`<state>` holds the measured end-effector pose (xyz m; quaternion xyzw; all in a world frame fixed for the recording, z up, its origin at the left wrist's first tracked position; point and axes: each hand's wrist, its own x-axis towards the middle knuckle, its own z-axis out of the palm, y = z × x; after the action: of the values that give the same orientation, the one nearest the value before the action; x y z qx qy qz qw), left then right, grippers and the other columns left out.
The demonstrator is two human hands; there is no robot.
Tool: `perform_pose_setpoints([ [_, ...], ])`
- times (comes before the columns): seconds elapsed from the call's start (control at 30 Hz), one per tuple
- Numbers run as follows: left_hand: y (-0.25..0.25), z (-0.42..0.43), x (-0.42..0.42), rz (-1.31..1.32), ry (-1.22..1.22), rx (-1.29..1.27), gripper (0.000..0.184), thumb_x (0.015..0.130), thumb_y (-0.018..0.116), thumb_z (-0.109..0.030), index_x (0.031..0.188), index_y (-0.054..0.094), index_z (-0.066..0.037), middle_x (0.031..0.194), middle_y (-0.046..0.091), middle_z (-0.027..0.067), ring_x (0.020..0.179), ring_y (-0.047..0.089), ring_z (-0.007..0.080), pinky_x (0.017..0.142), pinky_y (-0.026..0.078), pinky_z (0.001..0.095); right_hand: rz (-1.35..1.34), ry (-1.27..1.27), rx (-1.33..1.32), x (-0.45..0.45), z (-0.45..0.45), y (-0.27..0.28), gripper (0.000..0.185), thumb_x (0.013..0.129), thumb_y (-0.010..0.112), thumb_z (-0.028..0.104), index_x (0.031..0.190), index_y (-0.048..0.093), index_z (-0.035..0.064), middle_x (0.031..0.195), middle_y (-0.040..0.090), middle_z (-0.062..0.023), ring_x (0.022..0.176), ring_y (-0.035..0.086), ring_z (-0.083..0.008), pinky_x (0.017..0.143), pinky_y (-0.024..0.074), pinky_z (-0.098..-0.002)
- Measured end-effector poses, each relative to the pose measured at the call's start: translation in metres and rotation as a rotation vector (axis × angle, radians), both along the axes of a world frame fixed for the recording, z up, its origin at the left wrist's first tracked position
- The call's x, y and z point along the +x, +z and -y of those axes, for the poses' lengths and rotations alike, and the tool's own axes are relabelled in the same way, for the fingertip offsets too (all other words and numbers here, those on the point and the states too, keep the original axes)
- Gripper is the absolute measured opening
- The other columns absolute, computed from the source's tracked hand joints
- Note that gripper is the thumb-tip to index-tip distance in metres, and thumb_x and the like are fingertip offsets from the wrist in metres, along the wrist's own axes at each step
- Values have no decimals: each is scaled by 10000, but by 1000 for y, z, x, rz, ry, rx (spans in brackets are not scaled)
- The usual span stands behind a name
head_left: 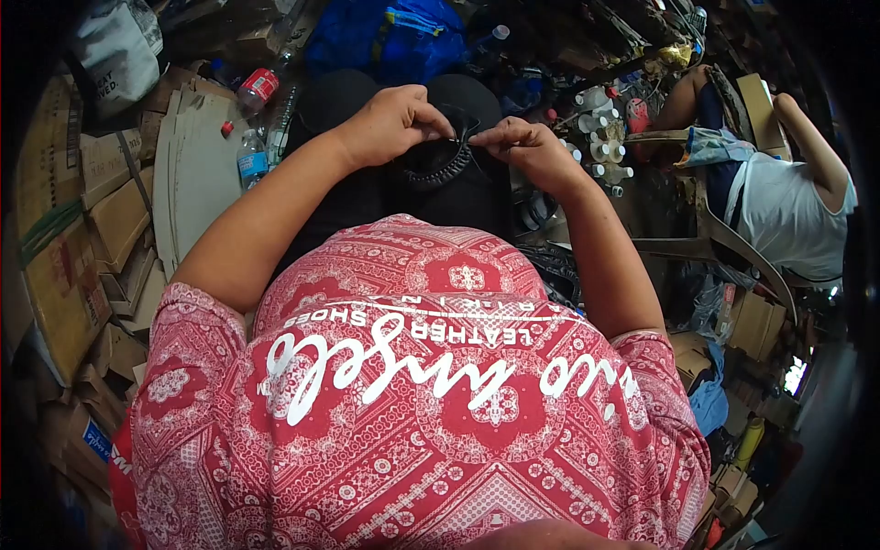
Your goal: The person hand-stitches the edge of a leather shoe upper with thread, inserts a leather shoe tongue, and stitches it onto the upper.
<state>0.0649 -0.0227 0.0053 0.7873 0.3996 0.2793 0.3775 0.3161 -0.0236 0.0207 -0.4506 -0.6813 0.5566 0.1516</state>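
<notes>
A black ribbed loop (pixel 440 174), with thin black strands at its top, is held over the dark-clothed lap. On the left, my left hand (pixel 396 124) pinches a strand between thumb and index finger. My right hand (pixel 530 154) pinches the other side of the strands, a short gap away. The ribbed part hangs below and between the two hands. Black on black, the exact shape of the piece is hard to make out.
Flattened cardboard (pixel 119 192) is piled at the left. Plastic bottles (pixel 252 158) lie beside the left knee, and more bottles (pixel 600 137) stand at the right. A blue bag (pixel 385 41) is ahead. Another person in a white shirt (pixel 793 215) is at the right, near a chair.
</notes>
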Motion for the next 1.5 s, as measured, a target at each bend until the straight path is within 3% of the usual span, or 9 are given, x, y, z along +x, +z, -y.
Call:
perform_pose_setpoints([
  [0.3,25,9,-3,-138,-138,105,226,757,684,-14,968,708,-91,799,544,45,766,557,174,685,446,297,-89,-64,-64,-5,9,2,248,836,638,21,1076,686,61,973,643,-20,907,595,-102,833,474,-241],
  [0.4,18,19,-2,107,118,-345,246,788,655,-6,1028,689,-46,869,601,27,754,578,110,723,470,241,-156,-136,-161,-10,13,2,260,845,657,52,1105,665,50,975,659,-7,910,592,-83,833,469,-230],
  [0.7,-3,14,20,226,106,-364,190,790,650,-28,977,613,-23,787,596,5,758,564,78,700,460,235,-71,-152,-87,-22,8,12,163,832,681,76,985,657,24,901,653,1,860,582,-73,799,467,-232],
  [0.87,25,7,21,-83,75,-240,98,771,674,-45,857,627,-52,800,629,48,731,601,140,696,474,276,-11,-73,-42,-20,0,11,121,825,695,96,907,650,19,841,628,16,810,562,-74,764,454,-236],
  [0.97,24,2,9,-235,-42,99,82,763,682,-73,813,620,-51,808,637,66,735,612,226,694,479,326,3,-30,171,-15,-1,6,117,816,708,115,877,651,33,794,610,31,773,543,-65,741,441,-233],
  [1.03,22,4,-2,-253,-47,420,108,771,672,-93,845,615,-37,803,638,72,752,604,285,692,476,360,-110,-180,-91,-7,2,15,110,795,726,105,819,654,26,825,614,-4,805,570,-92,764,456,-236],
  [1.17,26,14,-10,-266,-3,269,108,790,649,-87,863,604,-22,792,631,99,763,601,296,689,471,369,-205,-243,-169,2,8,3,125,800,730,122,846,653,35,826,580,0,818,568,-100,783,461,-251],
  [1.33,41,8,4,-182,3,-229,104,839,580,-116,900,614,-39,833,646,169,830,625,347,733,486,407,-98,-189,-29,13,27,-8,163,815,723,143,902,627,46,864,547,18,828,536,-75,729,431,-220],
  [1.5,30,6,9,-215,-75,-87,117,857,574,-95,939,587,-12,826,636,173,770,624,324,683,474,378,-212,-257,-122,41,32,18,152,853,680,154,916,616,33,828,573,33,791,535,-59,717,435,-222],
])
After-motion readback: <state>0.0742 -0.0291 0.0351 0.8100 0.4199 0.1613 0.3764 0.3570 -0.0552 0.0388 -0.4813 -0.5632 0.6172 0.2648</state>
